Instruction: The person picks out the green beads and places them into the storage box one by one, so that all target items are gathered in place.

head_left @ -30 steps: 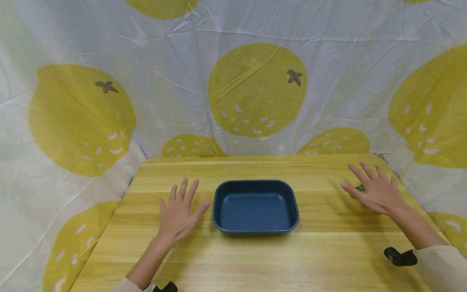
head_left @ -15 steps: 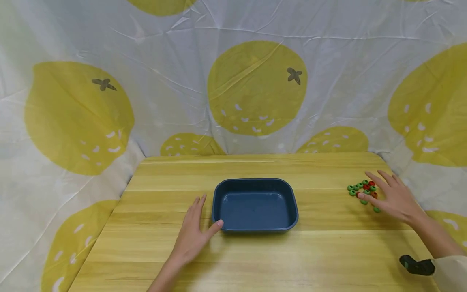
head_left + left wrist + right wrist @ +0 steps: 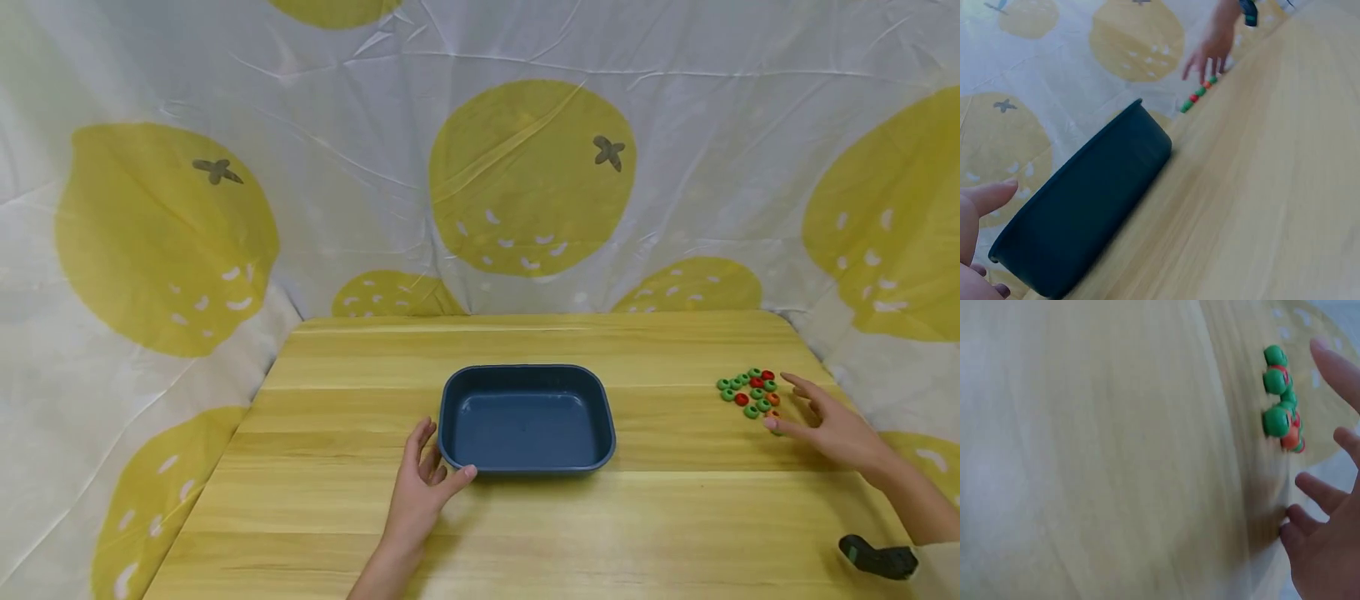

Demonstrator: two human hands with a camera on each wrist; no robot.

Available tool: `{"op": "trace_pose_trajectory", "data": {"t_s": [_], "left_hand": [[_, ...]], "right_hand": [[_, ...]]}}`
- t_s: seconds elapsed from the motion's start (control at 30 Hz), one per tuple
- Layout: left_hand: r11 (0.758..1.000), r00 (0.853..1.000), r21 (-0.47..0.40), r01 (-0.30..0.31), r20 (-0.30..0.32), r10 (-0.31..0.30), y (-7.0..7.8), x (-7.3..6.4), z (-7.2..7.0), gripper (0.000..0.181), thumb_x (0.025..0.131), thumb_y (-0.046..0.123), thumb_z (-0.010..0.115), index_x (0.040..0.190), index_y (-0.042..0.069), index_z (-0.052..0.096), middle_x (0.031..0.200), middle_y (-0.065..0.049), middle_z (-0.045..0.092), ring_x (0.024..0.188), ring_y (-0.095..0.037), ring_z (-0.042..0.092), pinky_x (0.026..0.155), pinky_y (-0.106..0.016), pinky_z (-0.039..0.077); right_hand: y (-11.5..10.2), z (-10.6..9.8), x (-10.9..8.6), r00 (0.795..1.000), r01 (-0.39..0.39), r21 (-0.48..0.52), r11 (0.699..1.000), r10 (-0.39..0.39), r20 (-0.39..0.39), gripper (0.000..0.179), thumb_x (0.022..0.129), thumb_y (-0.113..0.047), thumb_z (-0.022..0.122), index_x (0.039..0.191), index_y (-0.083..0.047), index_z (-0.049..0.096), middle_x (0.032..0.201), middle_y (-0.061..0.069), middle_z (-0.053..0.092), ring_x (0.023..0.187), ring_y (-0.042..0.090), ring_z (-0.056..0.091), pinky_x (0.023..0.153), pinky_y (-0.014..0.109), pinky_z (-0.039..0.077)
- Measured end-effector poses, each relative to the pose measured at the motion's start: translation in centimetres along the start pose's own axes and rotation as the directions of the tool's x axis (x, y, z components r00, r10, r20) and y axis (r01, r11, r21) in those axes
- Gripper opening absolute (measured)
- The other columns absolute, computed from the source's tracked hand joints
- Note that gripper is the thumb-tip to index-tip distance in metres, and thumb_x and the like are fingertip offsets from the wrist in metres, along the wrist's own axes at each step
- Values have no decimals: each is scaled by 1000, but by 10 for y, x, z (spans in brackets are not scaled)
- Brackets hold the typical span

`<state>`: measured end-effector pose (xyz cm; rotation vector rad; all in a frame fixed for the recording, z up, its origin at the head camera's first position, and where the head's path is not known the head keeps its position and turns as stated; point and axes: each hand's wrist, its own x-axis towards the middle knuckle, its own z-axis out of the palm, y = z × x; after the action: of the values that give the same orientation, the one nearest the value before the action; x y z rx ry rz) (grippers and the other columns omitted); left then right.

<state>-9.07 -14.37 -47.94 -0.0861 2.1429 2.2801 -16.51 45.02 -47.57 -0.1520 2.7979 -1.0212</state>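
Note:
A dark blue rectangular tub [image 3: 525,467] stands on the wooden table. My left hand [image 3: 420,492] is at its near left corner, thumb in front and fingers bent along the side. In the left wrist view a gap shows between the thumb [image 3: 997,195] and the tub [image 3: 1094,200]; whether any finger touches it I cannot tell. Toward the right edge lie several small round beads [image 3: 752,412] with holes, green, red and orange. My right hand [image 3: 840,429] hovers just right of them, fingers apart and loosely bent, holding nothing. Its thumb partly hides the nearest beads.
The wooden table [image 3: 675,533] has rounded far corners. A white cloth [image 3: 360,183] printed with big yellow lemons hangs behind it and along both sides. A black wrist strap piece [image 3: 877,558] sticks out below the right forearm.
My left hand has moved right to the tub's corner, its fingers bending. The right hand has drawn back to the right and nearer, uncovering the beads. The tub has stayed in place.

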Motion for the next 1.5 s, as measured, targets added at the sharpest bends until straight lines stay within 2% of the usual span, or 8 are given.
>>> {"op": "trace_pose_trajectory", "data": {"t_s": [0.07,0.2,0.43,0.53,0.77,1.03,1.27,1.5], "left_hand": [[998,1000,-67,18,5,-18,-2,1,2,101,85,7,86,163,7,22,167,-14,21,151,-38,26,118,-46,31],[986,999,-156,51,13,-49,-5,2,2,95,85,0,83,161,6,27,166,-13,24,148,-36,35,110,-33,43],[967,997,-244,72,8,-72,-6,3,4,88,86,-9,78,160,5,31,164,-14,28,145,-36,38,101,-29,50],[963,996,-258,83,7,-84,-4,1,6,89,87,-9,77,160,5,30,165,-14,26,147,-35,35,102,-29,49],[962,996,-259,91,13,-90,0,-1,6,87,89,-8,75,161,5,27,166,-13,23,149,-34,32,103,-29,48],[963,995,-248,102,22,-100,-2,-1,3,84,90,-8,73,160,5,29,166,-13,25,150,-35,28,105,-29,46],[960,994,-261,104,15,-104,-5,0,7,84,90,-8,74,160,6,30,165,-13,26,149,-34,31,103,-30,48],[960,994,-261,96,-15,-104,-5,0,5,83,89,-9,75,159,6,33,163,-12,30,147,-33,35,102,-30,49]], "right_hand": [[5,0,-4,999,-20,36,999,19,32,99,101,-34,69,165,-4,1,155,48,13,134,73,16,92,82,27],[12,1,-8,999,-18,68,997,16,34,98,98,-33,74,164,0,9,156,46,13,138,70,11,97,83,20],[18,3,-7,1000,13,-17,1000,-13,-19,79,97,-35,75,154,5,37,154,43,25,137,69,18,99,82,20],[20,4,-8,999,19,-41,999,-20,-31,71,98,-33,74,147,8,44,153,42,27,136,68,19,99,82,21],[19,8,-9,998,9,-22,1000,-10,-63,52,99,-32,73,127,8,58,153,42,26,137,69,16,99,81,22],[19,17,-9,988,50,-67,997,-59,-145,34,99,-25,74,113,5,66,147,43,34,131,70,26,93,77,29],[17,16,-10,975,35,-70,997,-50,-215,41,99,-29,74,120,6,67,141,38,47,128,64,36,97,74,32],[4,10,-2,981,33,-80,996,-47,-187,44,99,-31,73,125,4,66,141,38,49,126,64,39,90,72,37]]}}
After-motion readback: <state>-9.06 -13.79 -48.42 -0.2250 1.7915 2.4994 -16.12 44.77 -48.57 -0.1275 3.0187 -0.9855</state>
